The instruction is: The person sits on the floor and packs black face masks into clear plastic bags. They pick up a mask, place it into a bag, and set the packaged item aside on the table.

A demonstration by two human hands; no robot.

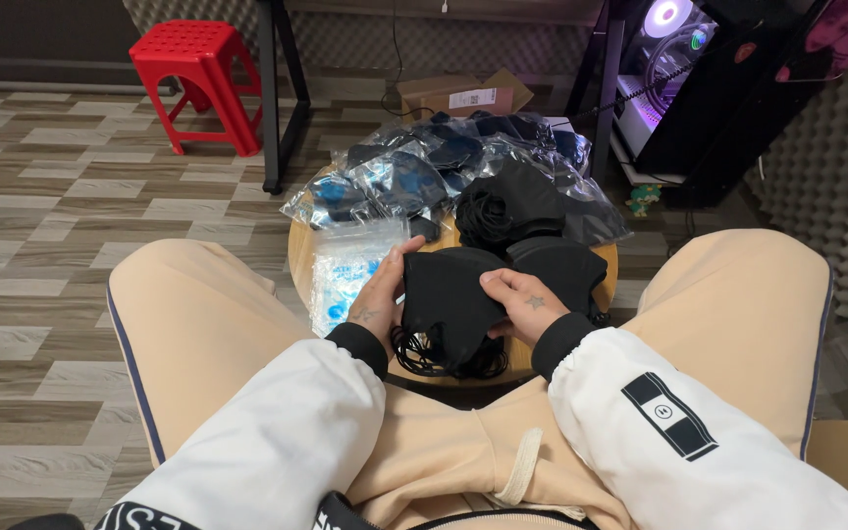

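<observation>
Both hands were closed on one black face mask [449, 294], held over the near edge of the small round wooden table [298, 257], between the knees. Left hand [381, 291] pinched the mask's left edge, thumb on top, fingers curled behind. Right hand [525, 302] gripped the right edge the same way, thumb pressing down on the fabric. Directly under the grip: a stack of more black masks with a tangle of elastic ear loops [424, 355] spilling toward the body. Just left of the left hand lay a clear plastic bag with blue print [345, 267]. Beyond the grip, a loose heap of black masks [517, 206], and past that a pile of bagged masks in clear wrappers [399, 172]. Handling judgement: mask looked light, soft, floppy; it folds and sags if held at one point, so a two-edge hold suits it. Fabric isn't slippery or fragile, but the loops snag on the neighbours below. Best hold is the side edges near the loop anchors, not the loops themselves. Red plastic stool [198, 74] sat well away, far left.
</observation>
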